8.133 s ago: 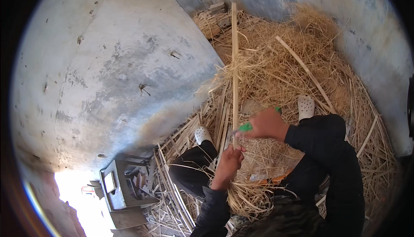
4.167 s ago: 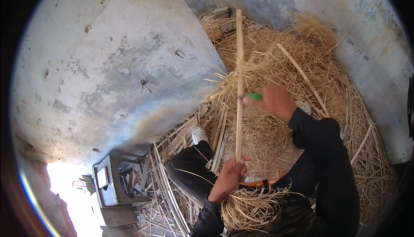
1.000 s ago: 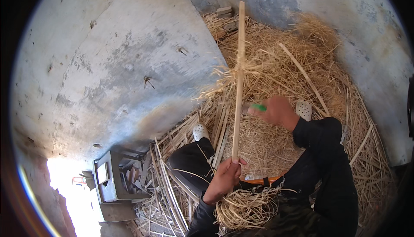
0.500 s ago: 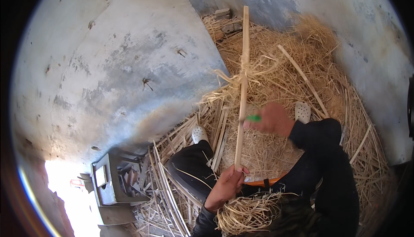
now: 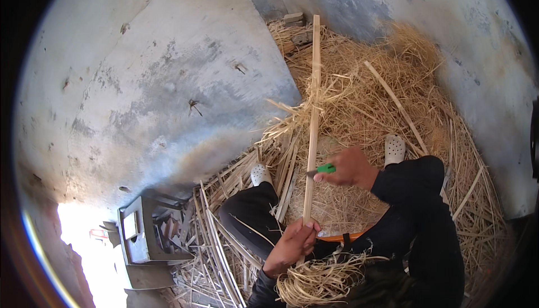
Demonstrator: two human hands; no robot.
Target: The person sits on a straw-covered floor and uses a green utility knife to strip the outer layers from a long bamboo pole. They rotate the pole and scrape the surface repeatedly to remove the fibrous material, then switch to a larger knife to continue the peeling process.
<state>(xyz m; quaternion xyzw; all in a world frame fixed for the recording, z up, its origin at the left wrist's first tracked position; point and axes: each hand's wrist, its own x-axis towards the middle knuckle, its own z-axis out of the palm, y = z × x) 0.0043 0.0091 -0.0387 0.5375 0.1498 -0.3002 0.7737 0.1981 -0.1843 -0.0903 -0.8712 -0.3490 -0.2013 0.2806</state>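
A long pale strip, looking like split bamboo (image 5: 314, 111), runs upright through the middle of the view, away from my body. Around its lower end my left hand (image 5: 292, 246) is closed. My right hand (image 5: 353, 169) grips a small knife with a green handle (image 5: 325, 168); its dark blade meets the strip a little above my left hand. Curled thin shavings (image 5: 320, 280) lie bunched at my lap, next to my left wrist. More shavings (image 5: 320, 97) cluster round the strip farther up.
Straw-like shavings (image 5: 365, 106) cover the floor, with a loose strip (image 5: 396, 103) on top. Many split strips (image 5: 216, 252) lie at my left. A grey wooden stool-like frame (image 5: 140, 232) stands far left. Plastered walls (image 5: 168, 83) rise beyond; my white clogs (image 5: 394, 149) flank the work.
My right hand has drawn the knife slightly down the strip toward me. The strip's far end has shifted a little left and nearer; my left hand still grips the lower end.
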